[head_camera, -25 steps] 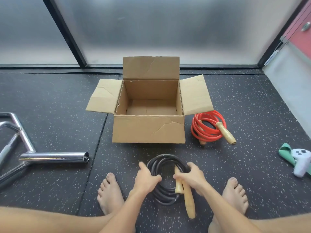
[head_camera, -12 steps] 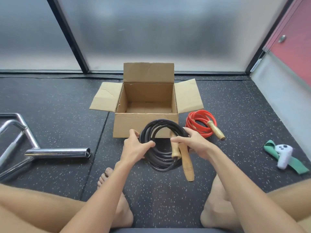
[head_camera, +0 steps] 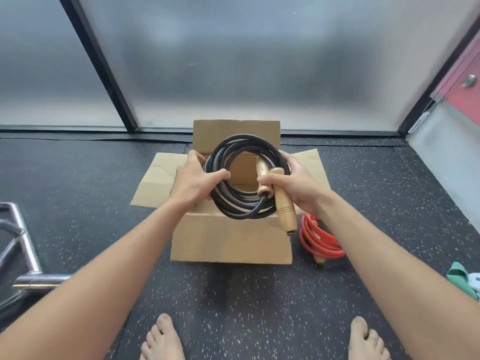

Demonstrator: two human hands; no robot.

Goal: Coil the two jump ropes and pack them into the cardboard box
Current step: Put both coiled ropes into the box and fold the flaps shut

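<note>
A coiled black jump rope (head_camera: 241, 203) with two wooden handles (head_camera: 284, 203) hangs in the air right above the open cardboard box (head_camera: 231, 240). My left hand (head_camera: 196, 181) grips the coil's left side, thumb through the loop. My right hand (head_camera: 296, 184) grips the right side, holding the handles against the coil. The box stands on the dark floor with its flaps spread; its inside is mostly hidden behind the coil. A coiled red jump rope (head_camera: 318, 241) lies on the floor by the box's right front corner, partly hidden by my right forearm.
A chrome metal bar frame (head_camera: 23, 258) lies at the left on the floor. A green band (head_camera: 459, 278) with a white object lies at the right edge. My bare feet (head_camera: 162, 339) are at the bottom. Frosted glass panels stand behind the box.
Both hands have lifted the black coil off the floor near my feet and carried it forward, up over the box opening. The red rope has stayed in place.
</note>
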